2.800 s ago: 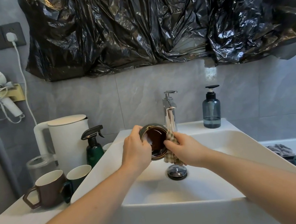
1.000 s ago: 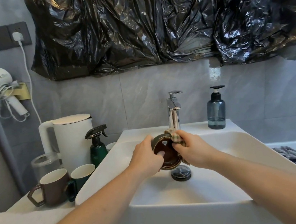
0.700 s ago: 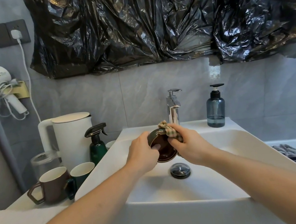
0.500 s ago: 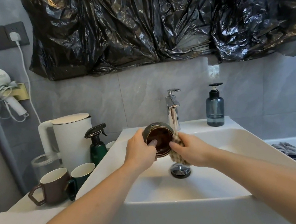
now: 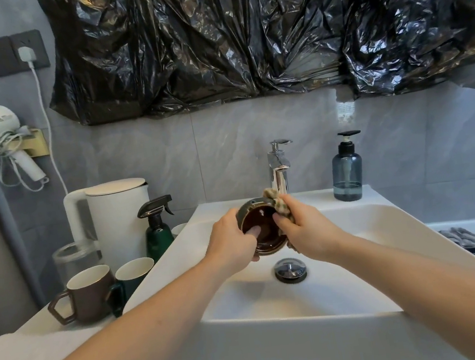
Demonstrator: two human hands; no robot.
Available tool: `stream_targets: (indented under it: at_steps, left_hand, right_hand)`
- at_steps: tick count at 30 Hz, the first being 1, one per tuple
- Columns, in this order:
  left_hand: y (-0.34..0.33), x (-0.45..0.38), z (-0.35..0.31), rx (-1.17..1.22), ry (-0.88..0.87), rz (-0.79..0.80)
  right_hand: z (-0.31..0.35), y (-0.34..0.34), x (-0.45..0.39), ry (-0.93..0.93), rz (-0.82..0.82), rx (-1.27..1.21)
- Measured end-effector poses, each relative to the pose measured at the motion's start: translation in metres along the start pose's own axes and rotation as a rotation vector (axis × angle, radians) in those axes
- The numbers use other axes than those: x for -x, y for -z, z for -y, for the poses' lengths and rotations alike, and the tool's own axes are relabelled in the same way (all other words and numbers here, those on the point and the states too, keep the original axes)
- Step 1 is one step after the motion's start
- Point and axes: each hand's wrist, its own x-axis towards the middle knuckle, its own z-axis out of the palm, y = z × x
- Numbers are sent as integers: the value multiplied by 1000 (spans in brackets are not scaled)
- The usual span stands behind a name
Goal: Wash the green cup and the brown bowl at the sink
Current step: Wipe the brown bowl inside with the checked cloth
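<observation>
From my feed: brown bowl point(image 5: 262, 231) was held up over the sink point(image 5: 321, 295), in front of the tap point(image 5: 279, 168) and above the drain plug point(image 5: 290, 269), tilted so its inside faced the camera; left hand point(image 5: 232, 242) was clamped on the bowl's left rim, thumb inside the bowl; right hand point(image 5: 307, 228) was closed around a checked cloth point(image 5: 278, 203) pressed on the bowl's right rim, cloth bunched up over the top edge; I couldn't tell whether water was running; green cup point(image 5: 132, 276) sat on the counter left of the sink, just beside a brown mug point(image 5: 86, 294), upright; behind them a green spray bottle point(image 5: 157, 231) and a white kettle point(image 5: 117, 219); soap dispenser point(image 5: 346, 168) stood on the sink's back ledge, right of the tap.
</observation>
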Motion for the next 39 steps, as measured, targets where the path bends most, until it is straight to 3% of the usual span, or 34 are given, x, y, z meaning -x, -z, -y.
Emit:
stream_targets:
  at_steps: [6,12,16,20,23,28,31,34,39]
  left_hand:
    - [-2,3,5,-110,-16,96]
    - [-5,0,6,-392,-126,27]
    - [-3,-2,4,-410,-150,-50]
    - [2,-4,2,-348,-96,-181]
    - [3,1,1,-331,-68,-131]
    - [-1,3,-3,-225,-70,-39]
    - [0,0,-1,-279,-99,-123]
    - [5,0,-2,-182,-83,-189]
    - [-1,5,-1,-116,-19,34]
  right_hand:
    - [-1,-2,0,-62,52,205]
    - [0,-4,2,-35,89,426]
    - [2,-1,-1,15,51,291]
    - [-4,-4,-2,-147,135,45]
    - [-8,-4,-1,-192,198,-2]
    - [0,3,0,18,-6,27]
    - [-1,-1,0,-93,96,-32]
    - [-3,-6,1,-196,212,-194]
    - [0,3,1,-67,19,72]
